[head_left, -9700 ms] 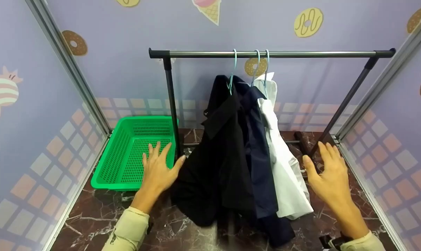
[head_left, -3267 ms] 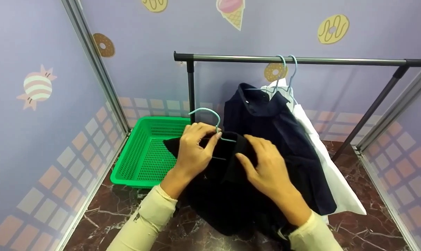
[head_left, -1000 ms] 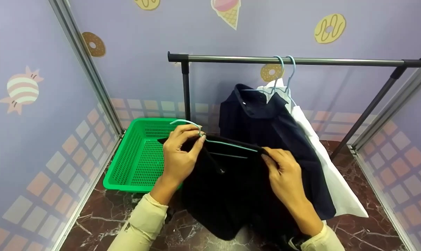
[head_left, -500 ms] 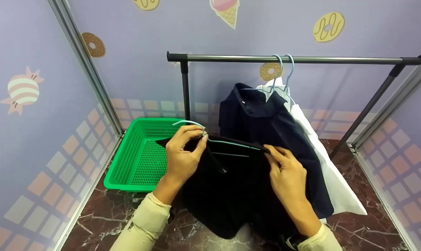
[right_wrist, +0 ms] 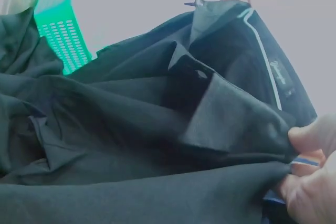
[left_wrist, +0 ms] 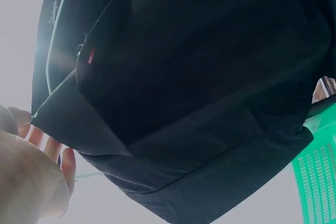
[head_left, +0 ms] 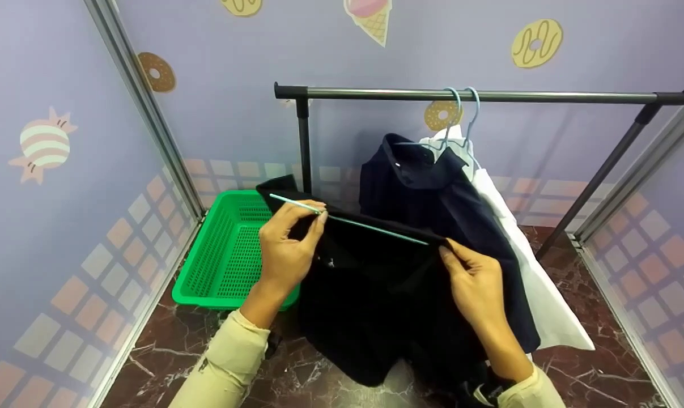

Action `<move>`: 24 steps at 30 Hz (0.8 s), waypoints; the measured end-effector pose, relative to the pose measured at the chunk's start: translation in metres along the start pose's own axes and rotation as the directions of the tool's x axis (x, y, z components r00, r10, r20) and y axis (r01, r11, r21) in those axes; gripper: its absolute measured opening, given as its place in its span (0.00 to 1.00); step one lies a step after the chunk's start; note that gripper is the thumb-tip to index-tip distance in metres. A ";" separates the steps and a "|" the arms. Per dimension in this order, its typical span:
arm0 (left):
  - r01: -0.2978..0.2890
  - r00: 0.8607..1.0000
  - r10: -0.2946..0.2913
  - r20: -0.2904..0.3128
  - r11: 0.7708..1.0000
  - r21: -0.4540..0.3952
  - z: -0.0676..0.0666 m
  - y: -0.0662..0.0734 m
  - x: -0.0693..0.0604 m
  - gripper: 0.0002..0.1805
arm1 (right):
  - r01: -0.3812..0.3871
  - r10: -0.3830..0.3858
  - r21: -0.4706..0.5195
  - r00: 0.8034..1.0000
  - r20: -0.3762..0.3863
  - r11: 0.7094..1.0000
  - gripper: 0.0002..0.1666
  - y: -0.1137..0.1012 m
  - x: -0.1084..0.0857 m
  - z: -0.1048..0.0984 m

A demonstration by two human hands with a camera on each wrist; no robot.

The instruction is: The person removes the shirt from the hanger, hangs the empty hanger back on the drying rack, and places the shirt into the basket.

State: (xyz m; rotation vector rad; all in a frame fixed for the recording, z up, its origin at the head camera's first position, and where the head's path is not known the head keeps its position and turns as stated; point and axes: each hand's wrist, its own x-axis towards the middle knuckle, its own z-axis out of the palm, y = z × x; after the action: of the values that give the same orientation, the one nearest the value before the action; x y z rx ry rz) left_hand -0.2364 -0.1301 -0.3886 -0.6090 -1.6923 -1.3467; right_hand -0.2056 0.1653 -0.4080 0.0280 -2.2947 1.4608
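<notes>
1. Tips the pale hanger (head_left: 376,229) round compared with half a second ago: hook (head_left: 288,199) edge-on now, pretty much a straight line instead of a curve. Also lifts the left end of the black shirt (head_left: 376,317) higher, poking out past the left hand (head_left: 288,241), and nudges the right hand (head_left: 475,277) a touch further right.
2. Pinches the hanger with that left hand, thumb and fingertips right around the base of the hook.
3. Pinches shirt fabric with the right hand, out by the right end of the hanger. Can't really tell if touching the wire there too.
4. Holds the black shirt up between both hands, on the near side of the rack, slanting from higher left to lower right, loose cloth draping down below. Hanger still inside it, btw.
5. Shows a label (right_wrist: 283,75) inside the shirt, just beside the wire, in the right wrist view. Too blurry to read, sorry.
6. Leaves a navy shirt (head_left: 449,215) and a white shirt (head_left: 546,300) on the rail (head_left: 546,97) at the far side, white one to the right and partly behind.
7. Over on the left: green basket (head_left: 217,302) on a dark marbled surface (head_left: 166,351), partly hidden by the left hand and shirt.
</notes>
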 end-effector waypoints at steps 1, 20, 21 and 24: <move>0.002 1.000 -0.002 0.000 1.000 0.000 -0.001 0.000 0.000 0.01 | -0.013 0.013 0.023 1.000 0.014 1.000 0.14 0.000 0.001 -0.001; 0.061 0.997 -0.061 -0.039 0.998 -0.003 -0.006 0.005 0.001 0.02 | -0.048 0.053 0.189 0.998 -0.022 0.981 0.14 0.005 -0.002 0.006; 0.069 0.997 -0.070 -0.037 0.998 -0.009 -0.006 0.005 0.001 0.02 | -0.068 0.074 0.229 0.997 -0.018 0.971 0.14 0.005 -0.002 0.006; 0.088 0.996 -0.089 -0.024 0.995 -0.036 -0.007 0.004 0.001 0.03 | -0.131 0.136 0.393 0.991 0.014 0.910 0.16 0.004 -0.001 0.005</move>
State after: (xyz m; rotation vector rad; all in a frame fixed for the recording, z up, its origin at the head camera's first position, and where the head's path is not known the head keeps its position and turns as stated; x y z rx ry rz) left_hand -0.2309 -0.1356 -0.3855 -0.5397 -1.6960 -1.4431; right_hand -0.2077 0.1626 -0.4133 -0.0234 -1.9861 1.9670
